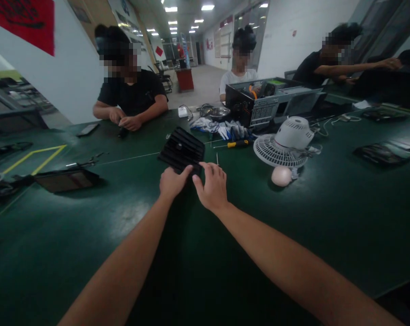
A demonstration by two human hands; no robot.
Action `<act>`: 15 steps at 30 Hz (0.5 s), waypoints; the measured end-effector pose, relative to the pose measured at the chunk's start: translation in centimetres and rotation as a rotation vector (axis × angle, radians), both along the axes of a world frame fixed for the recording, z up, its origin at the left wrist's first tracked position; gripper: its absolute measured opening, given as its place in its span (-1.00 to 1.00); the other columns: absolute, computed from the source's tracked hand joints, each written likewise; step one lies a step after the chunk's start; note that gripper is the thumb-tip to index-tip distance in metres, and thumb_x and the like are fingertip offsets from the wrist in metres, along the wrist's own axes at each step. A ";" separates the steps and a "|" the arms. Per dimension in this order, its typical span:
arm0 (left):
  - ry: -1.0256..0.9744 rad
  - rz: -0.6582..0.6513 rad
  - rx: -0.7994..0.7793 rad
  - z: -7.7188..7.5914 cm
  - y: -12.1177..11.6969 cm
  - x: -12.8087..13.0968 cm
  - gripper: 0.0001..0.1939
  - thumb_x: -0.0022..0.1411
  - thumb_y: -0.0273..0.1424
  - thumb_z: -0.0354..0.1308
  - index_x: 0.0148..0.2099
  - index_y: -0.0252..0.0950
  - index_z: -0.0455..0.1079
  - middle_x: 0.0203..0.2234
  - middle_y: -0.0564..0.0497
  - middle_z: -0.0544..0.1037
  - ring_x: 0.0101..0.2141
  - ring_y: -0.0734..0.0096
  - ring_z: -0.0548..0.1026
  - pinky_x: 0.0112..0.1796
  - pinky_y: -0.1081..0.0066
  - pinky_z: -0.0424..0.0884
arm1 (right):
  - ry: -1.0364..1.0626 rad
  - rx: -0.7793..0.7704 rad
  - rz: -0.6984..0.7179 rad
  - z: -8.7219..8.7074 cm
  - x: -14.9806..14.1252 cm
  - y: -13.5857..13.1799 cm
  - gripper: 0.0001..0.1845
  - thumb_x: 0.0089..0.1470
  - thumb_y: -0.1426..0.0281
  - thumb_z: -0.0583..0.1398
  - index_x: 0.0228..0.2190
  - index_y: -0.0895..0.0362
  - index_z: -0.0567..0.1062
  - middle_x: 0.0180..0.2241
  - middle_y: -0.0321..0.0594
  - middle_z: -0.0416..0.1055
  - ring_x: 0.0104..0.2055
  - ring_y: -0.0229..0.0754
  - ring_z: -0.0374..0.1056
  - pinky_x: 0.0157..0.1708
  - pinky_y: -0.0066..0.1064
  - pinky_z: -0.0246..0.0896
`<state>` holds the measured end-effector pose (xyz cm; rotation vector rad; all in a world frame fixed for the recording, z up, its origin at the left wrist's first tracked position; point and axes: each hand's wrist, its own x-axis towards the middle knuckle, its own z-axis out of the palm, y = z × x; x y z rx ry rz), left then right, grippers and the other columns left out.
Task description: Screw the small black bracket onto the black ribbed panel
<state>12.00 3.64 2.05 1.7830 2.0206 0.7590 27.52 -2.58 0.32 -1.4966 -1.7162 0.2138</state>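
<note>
A black ribbed panel [182,146] lies tilted on the green table in front of me, with a small round knob or hole near its middle. My left hand [172,182] grips its near edge, thumb on top and the other fingers mostly hidden. At the near right corner is my right hand [212,185], thumb and index finger apart, the fingertips at the panel's edge; whether they press on it I cannot tell. Just beyond that hand lies a thin metal rod [217,158]. A yellow-and-black screwdriver [237,144] rests farther right.
To the right stand a white fan [293,136] and a pale round object [281,176]. Gloves [221,128], a metal bowl [219,112] and an open computer case [269,103] lie beyond. A dark flat device [67,179] is at left. Three people sit around the table.
</note>
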 end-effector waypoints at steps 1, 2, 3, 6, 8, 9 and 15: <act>0.094 -0.087 -0.022 0.2 0.1 0.9 -0.42 0.28 0.11 0.19 0.04 -0.27 0.57 -0.21 -0.24 0.72 -0.13 -0.10 0.68 -0.15 0.12 0.54 | 0.028 -0.004 -0.001 -0.1 0.1 0.1 -0.46 0.42 0.12 0.03 0.28 0.07 0.40 0.23 0.04 0.42 0.29 0.10 0.29 0.28 -0.03 0.15; 0.181 -0.204 -0.049 0.4 0.0 1.6 -0.39 0.30 0.10 0.18 0.17 -0.23 0.52 -0.12 -0.23 0.72 -0.08 -0.13 0.67 -0.10 0.08 0.53 | 0.053 -0.008 -0.002 -0.3 0.2 0.3 -0.44 0.41 0.13 0.04 0.29 0.09 0.38 0.24 0.06 0.42 0.30 0.11 0.28 0.29 -0.02 0.15; 0.258 -0.312 -0.062 0.7 -0.4 2.2 -0.38 0.34 0.07 0.16 0.27 -0.18 0.45 -0.05 -0.21 0.71 -0.03 -0.15 0.66 -0.06 0.04 0.52 | 0.072 -0.008 -0.006 -0.4 0.4 0.5 -0.43 0.40 0.14 0.05 0.31 0.11 0.37 0.25 0.08 0.41 0.31 0.12 0.28 0.29 -0.01 0.14; 0.442 -0.464 -0.093 1.3 -2.8 2.3 -0.47 0.39 -0.04 0.14 0.28 -0.14 0.44 0.04 -0.21 0.68 0.02 -0.13 0.64 -0.01 0.02 0.51 | 0.055 0.018 -0.022 -0.5 0.8 1.0 -0.37 0.36 0.17 0.08 0.34 0.16 0.33 0.29 0.15 0.38 0.33 0.17 0.26 0.29 0.05 0.13; 0.517 -0.486 -0.098 1.6 -4.7 1.0 -0.49 0.40 -0.04 0.10 0.24 -0.18 0.46 0.06 -0.23 0.66 0.02 -0.13 0.63 -0.02 0.02 0.52 | 0.003 0.051 -0.044 -0.3 1.0 1.3 -0.34 0.34 0.19 0.11 0.36 0.18 0.31 0.32 0.17 0.35 0.34 0.20 0.24 0.30 0.08 0.10; 0.542 -0.493 -0.099 1.6 -5.7 -0.2 -0.47 0.41 -0.02 0.07 0.24 -0.19 0.46 0.08 -0.24 0.65 0.03 -0.14 0.62 -0.02 0.01 0.52 | -0.021 0.064 -0.058 -0.1 1.1 1.4 -0.33 0.33 0.19 0.12 0.37 0.19 0.30 0.34 0.18 0.32 0.35 0.21 0.23 0.31 0.09 0.10; 0.595 -0.441 -0.135 1.6 -9.0 -10.8 -0.40 0.45 0.07 -0.05 0.29 -0.18 0.41 0.10 -0.22 0.64 0.05 -0.12 0.61 -0.01 0.04 0.48 | -0.111 -0.031 -0.057 1.3 1.5 4.1 -0.14 0.25 0.18 0.24 0.46 0.19 0.18 0.39 0.21 0.25 0.36 0.28 0.23 0.26 0.15 0.20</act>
